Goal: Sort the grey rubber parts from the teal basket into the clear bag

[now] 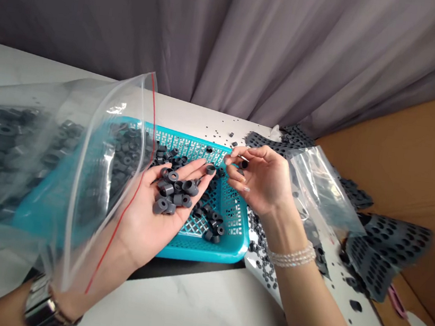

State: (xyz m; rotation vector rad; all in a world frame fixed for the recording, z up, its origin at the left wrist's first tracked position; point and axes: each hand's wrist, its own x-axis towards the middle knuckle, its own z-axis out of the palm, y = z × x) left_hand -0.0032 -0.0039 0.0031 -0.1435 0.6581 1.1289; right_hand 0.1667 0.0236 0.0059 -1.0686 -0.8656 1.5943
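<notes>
My left hand [154, 219] lies palm up, carrying a loose heap of small dark grey rubber bushings [177, 192]; one sits near its fingertips. My right hand [265, 180] is just to the right with curled fingers, and a dark bushing [243, 164] shows among them. Beneath both hands is a turquoise plastic basket [205, 252] with openwork sides, scattered with more bushings [215, 227]. A large clear zip bag [101, 99] with a red line at its mouth, full of like bushings, stands at the left. Its mouth edge overlaps my left wrist and hides part of the basket.
Another clear bag [329, 194] lies to the right. Perforated dark rubber sheets [386, 249] are piled near a brown board [416, 141]. Small dark bits [267, 271] litter the white table [202, 305]. A pink-handled tool [397, 301] lies at the right edge. Grey curtains [179, 29] hang behind.
</notes>
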